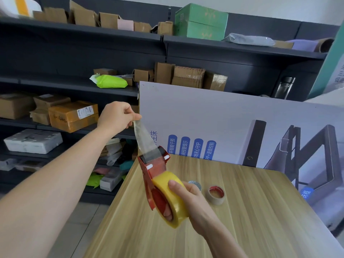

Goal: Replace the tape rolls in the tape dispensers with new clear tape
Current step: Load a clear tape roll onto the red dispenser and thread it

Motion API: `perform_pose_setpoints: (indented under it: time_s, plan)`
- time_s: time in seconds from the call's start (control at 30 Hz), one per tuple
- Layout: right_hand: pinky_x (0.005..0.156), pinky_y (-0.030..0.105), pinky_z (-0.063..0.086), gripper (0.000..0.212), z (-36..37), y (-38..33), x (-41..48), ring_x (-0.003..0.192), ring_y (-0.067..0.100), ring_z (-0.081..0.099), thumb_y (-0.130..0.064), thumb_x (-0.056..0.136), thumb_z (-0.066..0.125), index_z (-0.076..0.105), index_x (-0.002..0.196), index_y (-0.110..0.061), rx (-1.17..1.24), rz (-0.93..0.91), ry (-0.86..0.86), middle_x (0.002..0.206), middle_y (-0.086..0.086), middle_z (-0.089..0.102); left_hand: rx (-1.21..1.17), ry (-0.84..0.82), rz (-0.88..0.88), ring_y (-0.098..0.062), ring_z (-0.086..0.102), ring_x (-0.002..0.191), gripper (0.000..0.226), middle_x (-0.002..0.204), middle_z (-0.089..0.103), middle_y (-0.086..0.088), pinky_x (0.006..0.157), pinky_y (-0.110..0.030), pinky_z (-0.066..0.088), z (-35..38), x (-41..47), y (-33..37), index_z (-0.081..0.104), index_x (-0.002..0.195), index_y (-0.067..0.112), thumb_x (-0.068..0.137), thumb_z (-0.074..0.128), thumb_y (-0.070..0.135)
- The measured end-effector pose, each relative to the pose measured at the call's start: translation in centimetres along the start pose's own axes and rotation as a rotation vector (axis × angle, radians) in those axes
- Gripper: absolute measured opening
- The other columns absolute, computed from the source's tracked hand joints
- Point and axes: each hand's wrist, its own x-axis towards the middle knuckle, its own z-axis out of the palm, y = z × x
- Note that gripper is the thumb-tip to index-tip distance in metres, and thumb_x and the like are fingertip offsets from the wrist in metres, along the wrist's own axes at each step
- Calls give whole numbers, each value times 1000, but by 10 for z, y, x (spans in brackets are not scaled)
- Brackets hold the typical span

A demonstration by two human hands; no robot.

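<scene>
A red tape dispenser (155,170) is held up over the left part of the wooden table (251,211), with a yellowish clear tape roll (170,199) mounted on it. My right hand (188,200) grips the roll and dispenser from the right, thumb on the roll's rim. A strip of tape (144,139) runs from the dispenser's mouth up and to the left. My left hand (117,116) pinches the strip's free end above the dispenser. On the table behind lie a nearly used-up roll with a red core (216,194) and a small greyish roll (195,183), partly hidden by my right hand.
A large printed board (232,123) stands upright along the table's back edge. Dark shelving (74,86) with cardboard boxes and parcels fills the left and back. The tiled floor (80,220) lies beyond the table's left edge.
</scene>
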Motion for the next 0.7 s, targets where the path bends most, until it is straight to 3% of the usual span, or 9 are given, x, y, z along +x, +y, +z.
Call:
perform_pose_setpoints:
  time_s: [0.13,0.2,0.43,0.7]
  plan:
    - [73,41,52,44,-3,-3,1,67,31,64,-29,84,61,62,104,10,-34,18,-35,80,23,69,4,33,-24,-17,63,61,23,64,67,-1,71,-38,55,1,6,2,63,67,14,81,73,30]
    - [73,42,51,46,-4,-1,1,67,32,63,-26,80,60,59,107,10,-52,28,-7,80,23,69,-23,8,-39,-17,63,61,22,65,67,-2,70,-38,55,3,6,5,64,68,13,80,74,29]
    - [49,25,48,20,-3,-3,-8,44,18,57,-22,68,56,62,75,-4,14,-25,51,55,6,65,-64,-94,-105,-19,63,62,21,67,68,-4,66,-35,54,5,4,-4,67,69,13,78,77,29]
    - [54,33,43,16,-9,-8,-13,45,26,47,-24,64,58,65,63,-10,71,-90,99,52,18,57,-245,-226,-272,-19,57,55,26,66,66,-10,54,-29,52,23,-9,-11,64,70,4,78,77,24]
